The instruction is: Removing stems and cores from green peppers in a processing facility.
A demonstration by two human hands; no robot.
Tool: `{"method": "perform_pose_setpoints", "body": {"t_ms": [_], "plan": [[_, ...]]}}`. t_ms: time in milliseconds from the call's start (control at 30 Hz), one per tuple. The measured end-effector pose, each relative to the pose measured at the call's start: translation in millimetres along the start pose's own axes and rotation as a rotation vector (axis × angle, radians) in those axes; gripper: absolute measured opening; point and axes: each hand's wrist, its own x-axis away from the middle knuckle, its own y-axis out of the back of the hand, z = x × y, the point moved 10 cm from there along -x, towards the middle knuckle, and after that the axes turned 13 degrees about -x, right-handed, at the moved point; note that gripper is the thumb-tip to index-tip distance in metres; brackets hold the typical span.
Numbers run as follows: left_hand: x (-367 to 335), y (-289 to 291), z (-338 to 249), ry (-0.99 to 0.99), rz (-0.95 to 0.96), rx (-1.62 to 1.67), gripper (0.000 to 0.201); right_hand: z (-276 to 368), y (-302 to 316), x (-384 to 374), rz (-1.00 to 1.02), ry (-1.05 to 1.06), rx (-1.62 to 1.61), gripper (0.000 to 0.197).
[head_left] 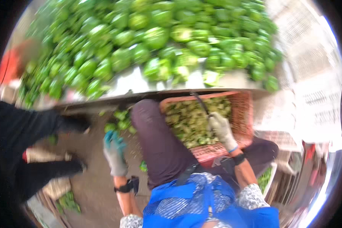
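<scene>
"Where's the knife [201, 103]?"
"Right hand [220, 129], fingers wrapped round it, pointing eleven o'clock toward the crate's [207, 152] far rim."
"Left hand [114, 152]?"
"Fingers loosely parted, well apart from the crate's nine-o'clock edge."

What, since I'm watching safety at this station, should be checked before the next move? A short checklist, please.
1. Slim dark tool gripped in the right hand: ok.
2. Left hand apart from the tool: ok, it is off to the left.
3. Tool's edge sound: cannot tell, too blurred.
4. Both hands gloved: ok.
5. Crate near the right hand: ok, with pale green pieces inside.
6. Floor free of loose green produce: not ok.
</scene>
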Motion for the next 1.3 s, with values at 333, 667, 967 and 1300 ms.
{"method": "perform_pose_setpoints", "body": {"t_ms": [333,667,967,1300], "plan": [[74,-308,-211,-0.564,0.596,-0.39,0.045,-15,174,45,-0.637,-0.19,-0.646,0.016],[190,-628,-206,-1.262,0.836,-0.66,0.061,-48,299,74,-1.001,-0.163,-1.003,0.02],[243,-805,-213,-1.416,0.902,-1.125,0.067,-43,312,91,-1.048,-0.042,-1.311,0.026],[223,-669,-187,-1.134,0.88,-0.839,0.081,-36,319,99,-1.083,0.162,-1.237,0.015]]}}
